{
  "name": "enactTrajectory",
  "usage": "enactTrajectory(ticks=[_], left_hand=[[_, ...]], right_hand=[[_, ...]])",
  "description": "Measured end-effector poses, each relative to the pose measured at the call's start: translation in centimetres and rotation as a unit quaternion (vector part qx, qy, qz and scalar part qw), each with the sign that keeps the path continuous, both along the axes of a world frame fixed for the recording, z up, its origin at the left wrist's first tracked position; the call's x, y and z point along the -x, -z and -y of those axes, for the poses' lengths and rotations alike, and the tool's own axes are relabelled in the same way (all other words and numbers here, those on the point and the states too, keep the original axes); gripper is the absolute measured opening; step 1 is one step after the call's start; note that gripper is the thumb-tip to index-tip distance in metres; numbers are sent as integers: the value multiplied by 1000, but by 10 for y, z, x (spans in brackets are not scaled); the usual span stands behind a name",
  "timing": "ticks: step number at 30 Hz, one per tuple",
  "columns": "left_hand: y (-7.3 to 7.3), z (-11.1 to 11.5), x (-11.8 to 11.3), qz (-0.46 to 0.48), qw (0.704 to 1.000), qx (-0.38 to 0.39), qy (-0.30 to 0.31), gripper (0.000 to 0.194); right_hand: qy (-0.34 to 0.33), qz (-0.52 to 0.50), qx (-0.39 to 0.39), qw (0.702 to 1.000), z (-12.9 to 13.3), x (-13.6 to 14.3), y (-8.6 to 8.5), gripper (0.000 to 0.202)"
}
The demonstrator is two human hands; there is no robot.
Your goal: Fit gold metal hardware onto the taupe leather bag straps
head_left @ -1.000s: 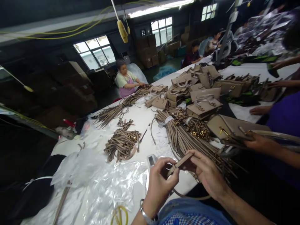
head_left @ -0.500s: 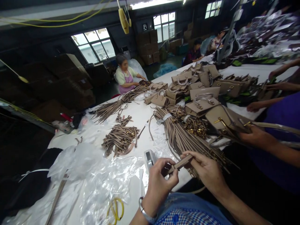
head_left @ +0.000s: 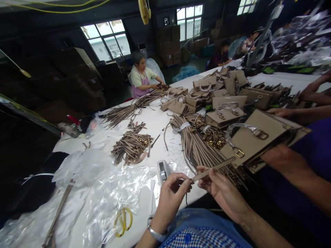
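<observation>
Worktable (head_left: 160, 127), long and white, runs from the near edge to the far end, where a seated person (head_left: 141, 78) handles a spread of tan straps. Clear plastic sheeting (head_left: 103, 186) covers the near left part of it. Tan handbags (head_left: 222, 100) are heaped on the far right side, and a co-worker's hand (head_left: 281, 160) at the right holds one handbag (head_left: 258, 139) tilted up just above the table edge. A thick bundle of straps (head_left: 199, 148) lies in the middle right, with a smaller pile of short straps with gold fittings (head_left: 131, 148) to its left. A tape dispenser (head_left: 162, 170) sits near the edge, just beyond the hands. Yellow rubber bands (head_left: 123, 217) lie on the sheeting at the near left. The left hand (head_left: 172, 198) and right hand (head_left: 224, 193) are close together, each pinching one tan strap (head_left: 213, 168) that slants up to the right between them, over the near table edge.
</observation>
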State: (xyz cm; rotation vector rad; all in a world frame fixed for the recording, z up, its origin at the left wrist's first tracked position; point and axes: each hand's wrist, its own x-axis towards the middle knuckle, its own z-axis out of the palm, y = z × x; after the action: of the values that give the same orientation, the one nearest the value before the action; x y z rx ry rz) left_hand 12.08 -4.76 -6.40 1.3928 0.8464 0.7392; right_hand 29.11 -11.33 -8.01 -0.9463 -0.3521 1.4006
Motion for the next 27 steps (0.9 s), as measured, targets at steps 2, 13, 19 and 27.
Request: enactTrajectory(ticks=[2,13,19,27], left_hand=[[2,0,-1,11,999,42,-6,23],[9,2,-8,16,988,154,-16,29],[11,2,-9,-8,990,139,-16,23],[12,1,-14,-7,987,155,30,26]], right_hand=[[-17,14,-1,1000,2,0,1,29],[1,-20,48,999,11,-14,7,21],[2,-66,64,996,12,-19,1,24],[13,-41,47,998,10,-24,1,22]])
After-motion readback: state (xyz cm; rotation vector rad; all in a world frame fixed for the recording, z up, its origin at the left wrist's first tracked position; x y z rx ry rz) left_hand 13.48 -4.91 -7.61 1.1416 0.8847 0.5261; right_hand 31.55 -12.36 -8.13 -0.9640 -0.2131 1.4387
